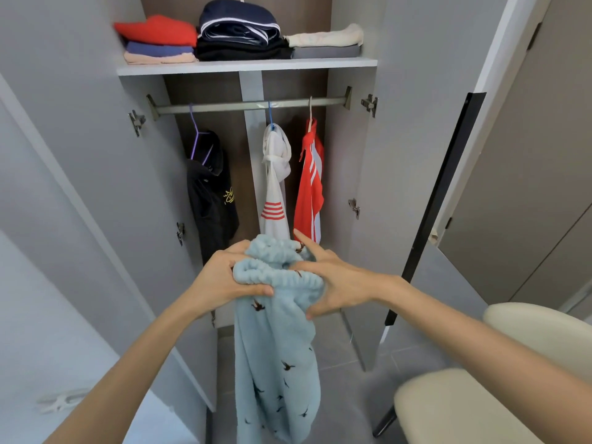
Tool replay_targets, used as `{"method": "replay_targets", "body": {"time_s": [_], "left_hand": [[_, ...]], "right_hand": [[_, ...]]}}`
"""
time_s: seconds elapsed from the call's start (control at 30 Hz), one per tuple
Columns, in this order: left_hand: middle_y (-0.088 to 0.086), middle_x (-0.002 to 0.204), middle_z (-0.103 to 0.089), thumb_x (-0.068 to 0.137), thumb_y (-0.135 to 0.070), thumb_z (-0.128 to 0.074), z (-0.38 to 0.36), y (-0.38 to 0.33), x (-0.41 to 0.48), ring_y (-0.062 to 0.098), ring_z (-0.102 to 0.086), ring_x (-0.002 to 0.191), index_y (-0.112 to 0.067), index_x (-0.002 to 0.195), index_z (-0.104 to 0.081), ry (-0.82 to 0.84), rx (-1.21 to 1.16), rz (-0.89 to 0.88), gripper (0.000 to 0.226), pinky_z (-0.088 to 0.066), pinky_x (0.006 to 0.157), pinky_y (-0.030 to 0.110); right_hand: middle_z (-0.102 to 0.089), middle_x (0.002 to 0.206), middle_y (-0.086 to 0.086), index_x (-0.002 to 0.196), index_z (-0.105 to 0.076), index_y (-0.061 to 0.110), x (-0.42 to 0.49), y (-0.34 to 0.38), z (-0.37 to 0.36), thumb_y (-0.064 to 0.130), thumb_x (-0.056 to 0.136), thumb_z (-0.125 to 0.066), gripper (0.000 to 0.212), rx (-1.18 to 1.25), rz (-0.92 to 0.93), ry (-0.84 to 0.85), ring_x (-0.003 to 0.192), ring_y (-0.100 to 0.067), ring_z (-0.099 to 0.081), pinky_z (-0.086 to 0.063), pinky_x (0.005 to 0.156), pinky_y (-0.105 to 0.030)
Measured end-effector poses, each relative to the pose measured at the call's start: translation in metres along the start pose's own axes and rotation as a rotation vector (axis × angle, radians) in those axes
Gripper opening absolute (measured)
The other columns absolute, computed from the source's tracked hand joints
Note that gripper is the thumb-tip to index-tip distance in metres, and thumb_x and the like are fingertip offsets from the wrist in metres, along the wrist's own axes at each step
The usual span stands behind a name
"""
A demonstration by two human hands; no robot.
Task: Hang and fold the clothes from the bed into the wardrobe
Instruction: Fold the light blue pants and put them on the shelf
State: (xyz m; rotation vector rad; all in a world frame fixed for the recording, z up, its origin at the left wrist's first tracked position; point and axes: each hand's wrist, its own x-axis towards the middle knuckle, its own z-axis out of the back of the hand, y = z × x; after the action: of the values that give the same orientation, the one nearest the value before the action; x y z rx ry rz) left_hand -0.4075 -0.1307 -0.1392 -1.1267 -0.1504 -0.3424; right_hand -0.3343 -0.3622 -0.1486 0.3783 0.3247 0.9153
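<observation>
The task looks well advanced but not finished. On the shelf [246, 67] at twelve o'clock lie three stacks of folded clothes [238, 33]. On the rail [224, 107] under it hang a black hoodie [211, 200] at eleven o'clock, a white top [275, 187] at twelve and a red jacket [309, 187] at one.

One piece is not yet put away: the blue fleece garment [278, 363] hangs down before the open wardrobe [347, 149], between both hands. The left hand [224, 277] grips its bunched elastic edge with curled fingers. The right hand [339, 283] holds the same edge with thumb and lower fingers, the forefinger sticking out straight. Whether a hanger is inside it, I cannot tell.

The bed is out of view, so what waits there is unknown. A cream chair [480, 395] stands at four o'clock near the right door [403, 139] and may narrow the way.
</observation>
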Motion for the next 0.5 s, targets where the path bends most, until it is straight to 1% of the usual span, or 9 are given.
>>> {"method": "replay_targets", "body": {"time_s": [0.07,0.1,0.17,0.2,0.23,0.3,0.37,0.43,0.5], "left_hand": [[-0.018,0.094,-0.065,0.057,-0.011,-0.086,0.002,0.000,-0.004,0.000,-0.062,0.093,-0.037,0.072,-0.075,0.006,0.030,-0.023,0.031,-0.048,0.076,0.011],[-0.015,0.093,-0.065,0.057,-0.011,-0.086,0.004,0.001,-0.006,0.000,-0.062,0.091,-0.035,0.072,-0.075,-0.016,0.041,-0.032,0.031,-0.048,0.075,0.010],[-0.004,0.094,-0.067,0.056,-0.015,-0.086,0.010,0.006,-0.010,0.001,-0.063,0.090,-0.026,0.075,-0.075,-0.086,0.067,-0.041,0.025,-0.048,0.075,0.010],[0.000,0.095,-0.067,0.056,-0.018,-0.085,0.012,0.008,-0.013,0.002,-0.063,0.089,-0.023,0.077,-0.075,-0.118,0.085,-0.039,0.024,-0.048,0.075,0.010],[0.003,0.094,-0.068,0.056,-0.021,-0.084,0.014,0.012,-0.015,0.002,-0.064,0.088,-0.021,0.079,-0.075,-0.149,0.109,-0.032,0.025,-0.048,0.075,0.010],[0.001,0.092,-0.069,0.057,-0.027,-0.082,0.018,0.019,-0.017,0.005,-0.064,0.087,-0.017,0.082,-0.074,-0.229,0.172,-0.006,0.028,-0.048,0.076,0.011],[-0.002,0.090,-0.068,0.061,-0.034,-0.079,0.027,0.026,-0.017,0.006,-0.063,0.086,-0.013,0.086,-0.073,-0.298,0.223,0.019,0.033,-0.049,0.076,0.014],[-0.006,0.090,-0.067,0.066,-0.041,-0.074,0.034,0.030,-0.014,0.003,-0.061,0.086,-0.023,0.088,-0.069,-0.282,0.268,0.009,0.029,-0.047,0.075,0.013],[-0.012,0.091,-0.065,0.073,-0.047,-0.069,0.035,0.034,-0.010,-0.002,-0.058,0.087,-0.040,0.090,-0.061,-0.190,0.333,0.006,0.020,-0.042,0.073,0.009]], "right_hand": [[0.026,0.156,0.016,0.135,-0.046,0.047,0.006,0.003,-0.006,0.052,0.072,-0.075,0.069,-0.232,-0.036,0.023,0.135,-0.032,-0.020,-0.040,0.103,-0.045],[0.017,0.159,0.010,0.139,-0.044,0.042,0.009,0.004,-0.008,0.056,0.073,-0.072,0.073,-0.364,-0.075,0.026,0.132,-0.033,-0.024,-0.041,0.102,-0.046],[-0.018,0.157,-0.001,0.142,-0.041,0.031,0.014,0.003,-0.004,0.059,0.075,-0.067,0.078,-0.525,-0.201,-0.004,0.127,-0.033,-0.036,-0.039,0.100,-0.045],[-0.036,0.145,-0.002,0.138,-0.047,0.027,0.014,0.004,0.001,0.059,0.076,-0.065,0.072,-0.565,-0.246,-0.039,0.120,-0.030,-0.044,-0.040,0.096,-0.043],[-0.047,0.130,-0.003,0.129,-0.054,0.024,0.014,0.005,0.006,0.059,0.078,-0.063,0.063,-0.609,-0.257,-0.082,0.111,-0.028,-0.051,-0.040,0.090,-0.040],[-0.052,0.109,-0.001,0.114,-0.060,0.023,0.018,0.007,0.014,0.058,0.081,-0.057,0.048,-0.733,-0.211,-0.216,0.093,-0.024,-0.057,-0.036,0.076,-0.034],[-0.053,0.102,-0.001,0.106,-0.061,0.023,0.022,0.011,0.018,0.055,0.082,-0.055,0.041,-0.795,-0.178,-0.331,0.081,-0.023,-0.059,-0.031,0.067,-0.030],[-0.057,0.102,0.001,0.106,-0.059,0.024,0.027,0.013,0.021,0.050,0.084,-0.057,0.034,-0.756,-0.212,-0.370,0.079,-0.024,-0.061,-0.029,0.059,-0.028],[-0.062,0.103,0.000,0.107,-0.058,0.024,0.036,0.010,0.024,0.040,0.087,-0.056,0.025,-0.743,-0.260,-0.333,0.084,-0.025,-0.063,-0.032,0.058,-0.029]]}}
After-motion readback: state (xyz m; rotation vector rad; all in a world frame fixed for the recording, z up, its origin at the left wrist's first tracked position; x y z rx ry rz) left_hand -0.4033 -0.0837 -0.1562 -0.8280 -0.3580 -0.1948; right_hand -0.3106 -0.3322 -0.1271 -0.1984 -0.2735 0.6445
